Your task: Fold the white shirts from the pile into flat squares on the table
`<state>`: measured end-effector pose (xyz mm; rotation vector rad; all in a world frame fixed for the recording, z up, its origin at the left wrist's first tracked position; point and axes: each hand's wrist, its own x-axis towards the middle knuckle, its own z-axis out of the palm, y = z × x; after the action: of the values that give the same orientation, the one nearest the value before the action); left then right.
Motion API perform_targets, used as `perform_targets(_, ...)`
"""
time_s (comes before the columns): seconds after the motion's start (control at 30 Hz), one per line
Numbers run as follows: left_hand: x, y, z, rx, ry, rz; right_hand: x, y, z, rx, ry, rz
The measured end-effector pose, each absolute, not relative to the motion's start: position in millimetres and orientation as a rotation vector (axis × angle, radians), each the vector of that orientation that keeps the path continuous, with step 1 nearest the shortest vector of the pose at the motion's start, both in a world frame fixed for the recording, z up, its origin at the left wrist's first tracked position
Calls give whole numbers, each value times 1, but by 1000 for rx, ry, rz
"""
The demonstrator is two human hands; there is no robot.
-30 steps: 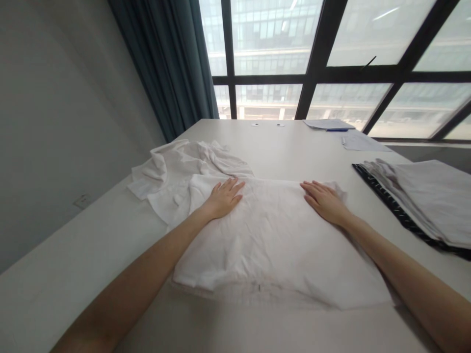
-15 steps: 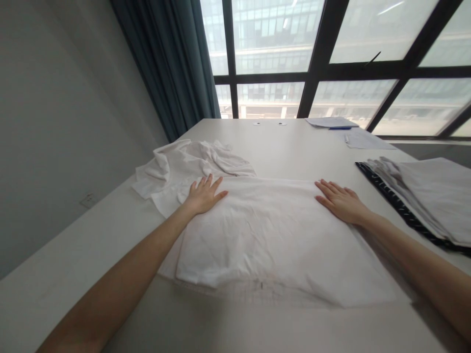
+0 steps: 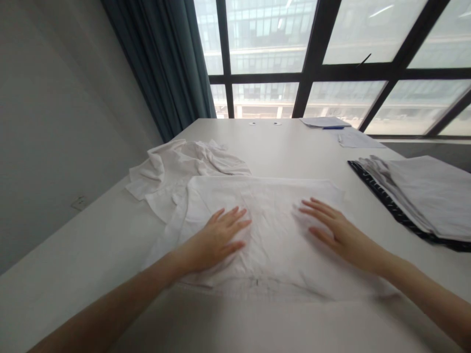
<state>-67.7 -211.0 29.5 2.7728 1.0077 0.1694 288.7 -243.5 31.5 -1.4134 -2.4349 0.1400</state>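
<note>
A white garment, likely a shirt (image 3: 270,206), lies folded into a wide shape in front of me, its surface lightly wrinkled. My left hand (image 3: 221,235) is over its left half, fingers spread, with nothing in them. Over the right half is my right hand (image 3: 334,233), fingers stretched out and apart, a shadow on the cloth beneath. Whether either palm touches the cloth I cannot tell. The garment's near edge shows a small dark mark near its middle. Behind it to the left lies a crumpled white garment (image 3: 195,159).
At the right, a stack of folded white cloth (image 3: 430,191) sits on a black board with white markings (image 3: 386,198). Papers (image 3: 327,122) and a blue pen (image 3: 333,128) lie at the far right of the white table (image 3: 272,152). A blue curtain (image 3: 165,63) hangs beside the window.
Both hands have come from the garment's far edge back toward me, and the left has also shifted right. The garment's far left corner is now uncovered.
</note>
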Motion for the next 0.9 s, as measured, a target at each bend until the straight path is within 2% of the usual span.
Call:
perform_targets(0.17, -60, -255, 34, 2689, 794, 185, 240, -300, 38, -1061, -2717, 401)
perform_targets(0.37, -65, -251, 46, 2664, 764, 249, 254, -300, 32, -1033, -2726, 505)
perform_targets(0.53, -69, -255, 58, 2872, 650, 207, 261, -299, 39, -953, -2689, 483)
perform_targets(0.73, -74, -255, 74, 2882, 497, 419, 263, -301, 50, -890, -2539, 458)
perform_targets(0.9, -76, -250, 74, 2685, 485, 253, 262, -301, 55, -911, -2620, 677)
